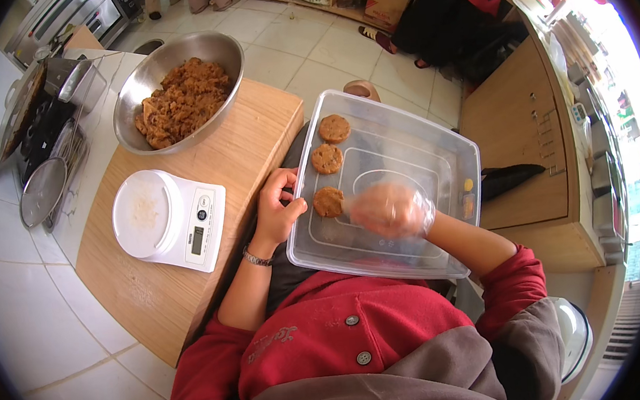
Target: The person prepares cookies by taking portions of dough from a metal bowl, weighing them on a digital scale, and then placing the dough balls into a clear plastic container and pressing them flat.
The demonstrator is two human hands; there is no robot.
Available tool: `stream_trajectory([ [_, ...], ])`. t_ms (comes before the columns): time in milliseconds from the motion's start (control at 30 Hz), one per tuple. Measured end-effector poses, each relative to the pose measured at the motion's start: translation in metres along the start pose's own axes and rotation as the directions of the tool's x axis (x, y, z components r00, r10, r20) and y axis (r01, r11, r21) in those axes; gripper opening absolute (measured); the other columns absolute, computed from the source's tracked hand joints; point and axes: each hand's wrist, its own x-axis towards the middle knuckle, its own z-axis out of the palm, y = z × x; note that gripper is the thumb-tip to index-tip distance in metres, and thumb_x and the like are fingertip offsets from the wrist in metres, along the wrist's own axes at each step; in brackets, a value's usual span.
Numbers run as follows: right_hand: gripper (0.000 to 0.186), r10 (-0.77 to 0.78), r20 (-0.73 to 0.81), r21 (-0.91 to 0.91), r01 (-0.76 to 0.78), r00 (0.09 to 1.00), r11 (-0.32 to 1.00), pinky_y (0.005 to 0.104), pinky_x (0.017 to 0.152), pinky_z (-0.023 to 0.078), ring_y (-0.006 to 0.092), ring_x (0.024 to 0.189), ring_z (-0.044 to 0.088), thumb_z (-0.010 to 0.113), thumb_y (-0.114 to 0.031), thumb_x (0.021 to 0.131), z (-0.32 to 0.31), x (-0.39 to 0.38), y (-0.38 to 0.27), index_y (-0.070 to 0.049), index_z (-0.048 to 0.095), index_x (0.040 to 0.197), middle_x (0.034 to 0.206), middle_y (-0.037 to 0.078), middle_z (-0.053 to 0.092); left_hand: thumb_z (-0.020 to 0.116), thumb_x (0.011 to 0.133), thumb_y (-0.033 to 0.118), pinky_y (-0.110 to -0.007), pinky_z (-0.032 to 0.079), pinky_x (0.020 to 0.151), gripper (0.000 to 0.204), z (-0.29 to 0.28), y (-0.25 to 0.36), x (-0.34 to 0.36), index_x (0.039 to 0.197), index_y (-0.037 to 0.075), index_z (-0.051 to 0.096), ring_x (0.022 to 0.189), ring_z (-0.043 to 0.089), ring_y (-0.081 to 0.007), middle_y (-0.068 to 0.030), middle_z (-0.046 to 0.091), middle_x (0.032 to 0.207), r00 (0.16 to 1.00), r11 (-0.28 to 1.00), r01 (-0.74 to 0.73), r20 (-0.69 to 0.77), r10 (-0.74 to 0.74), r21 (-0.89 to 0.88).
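On my lap rests a clear plastic container [405,137], tilted in view. Three round flat brown dough patties line its left side: a far patty [335,129], a middle patty [326,159] and a near patty [328,202]. My left hand [278,207] grips the container's left rim, thumb over the edge and fingers curled at the outside. Over the container, my right hand [388,209] wears a thin clear glove and is blurred by motion. Its fingertips are at the near patty's right edge; whether they press it cannot be made out.
A wooden board or tabletop [125,298] at left carries a steel bowl [128,102] of brown dough and a white kitchen scale [205,216]. A strainer [43,193] and trays stand at far left. A wooden cabinet [518,139] is at right; another person [449,20] stands beyond.
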Motion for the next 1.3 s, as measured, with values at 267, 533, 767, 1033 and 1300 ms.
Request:
stream_trajectory([
  [267,0.036,0.194,0.134,0.131,-0.211,0.972,0.969,0.0372,0.073,0.051,0.0291,0.085,0.059,0.065,-0.004,0.073,0.021,0.007,-0.034,0.005,0.060,0.108,0.096,0.014,0.058,0.060,0.064,0.003,-0.023,0.044,0.064,0.023,0.000,0.004,0.000,0.086,0.003,0.052,0.085,0.050,-0.0113,-0.0086,0.056,0.111,1.000,1.000,0.028,-0.010,-0.028,-0.012],
  [533,0.041,0.201,0.166,0.032,-0.209,0.966,0.977,0.0349,0.074,0.049,0.0275,0.087,0.059,0.064,-0.009,0.071,0.023,0.018,-0.027,0.004,0.059,0.109,0.097,0.013,0.058,0.059,0.065,0.002,-0.023,0.044,0.064,0.023,0.002,0.003,0.000,0.087,0.002,0.052,0.086,0.051,-0.0114,-0.0080,0.056,0.110,1.000,1.000,0.002,-0.015,-0.002,-0.005],
  [767,0.032,0.342,0.158,-0.033,-0.342,0.926,0.939,0.0365,0.071,0.049,0.0248,0.085,0.062,0.067,-0.009,0.077,0.022,0.045,-0.050,-0.001,0.062,0.107,0.100,0.011,0.062,0.059,0.064,0.001,-0.024,0.045,0.065,0.023,0.001,0.004,0.000,0.087,0.002,0.053,0.086,0.051,-0.0115,-0.0080,0.056,0.109,1.000,1.000,0.013,-0.021,-0.013,0.001],
  [1033,0.021,0.243,0.057,0.088,-0.247,0.968,0.965,0.0397,0.071,0.048,0.0290,0.083,0.060,0.065,-0.005,0.067,0.016,0.022,-0.026,0.001,0.061,0.087,0.089,0.013,0.061,0.059,0.065,0.002,-0.023,0.045,0.064,0.022,0.002,0.004,0.000,0.086,0.002,0.053,0.085,0.051,-0.0112,-0.0072,0.056,0.110,1.000,0.999,0.017,-0.017,-0.017,-0.029],
  [1300,0.012,0.279,0.042,-0.031,-0.278,0.959,0.960,0.0405,0.081,0.046,0.0302,0.093,0.060,0.064,-0.005,0.064,0.007,0.030,-0.006,-0.002,0.058,0.073,0.099,0.017,0.062,0.059,0.065,0.003,-0.023,0.045,0.065,0.022,0.003,0.006,0.000,0.086,0.003,0.052,0.085,0.051,-0.0112,-0.0069,0.056,0.109,1.000,1.000,0.019,-0.008,-0.019,-0.001],
])
